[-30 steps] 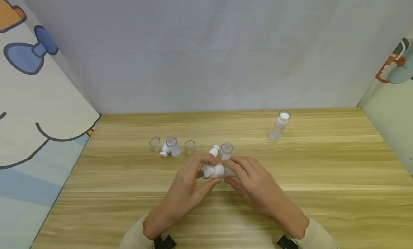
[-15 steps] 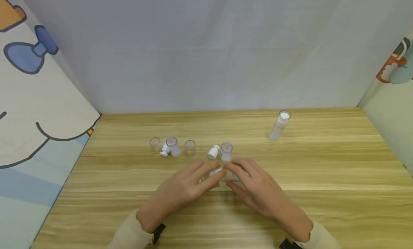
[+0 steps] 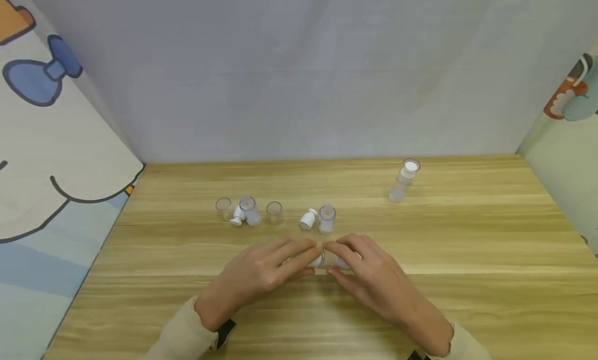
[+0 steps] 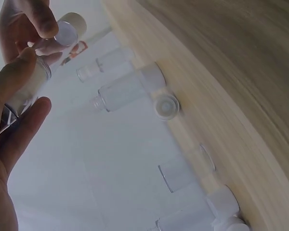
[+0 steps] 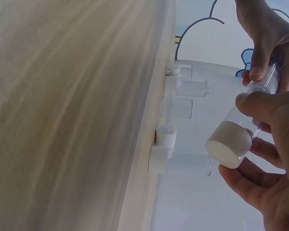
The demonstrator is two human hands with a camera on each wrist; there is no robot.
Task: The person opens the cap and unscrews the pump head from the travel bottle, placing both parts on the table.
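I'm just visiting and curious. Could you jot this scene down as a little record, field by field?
Left hand: grips the top end of the held bottle
Right hand: grips its white-based end
Held bottle's pose: tilted over, not upright
Open bottles: two standing, left one and middle one
White top pieces: one beside each open bottle, left piece and middle piece
Clear covers: left cover, right cover
Fitted bottle: stands apart, back right
Surface: wooden table

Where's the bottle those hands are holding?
In the head view, the bottle is below centre, slightly right, held between the left hand and right hand.
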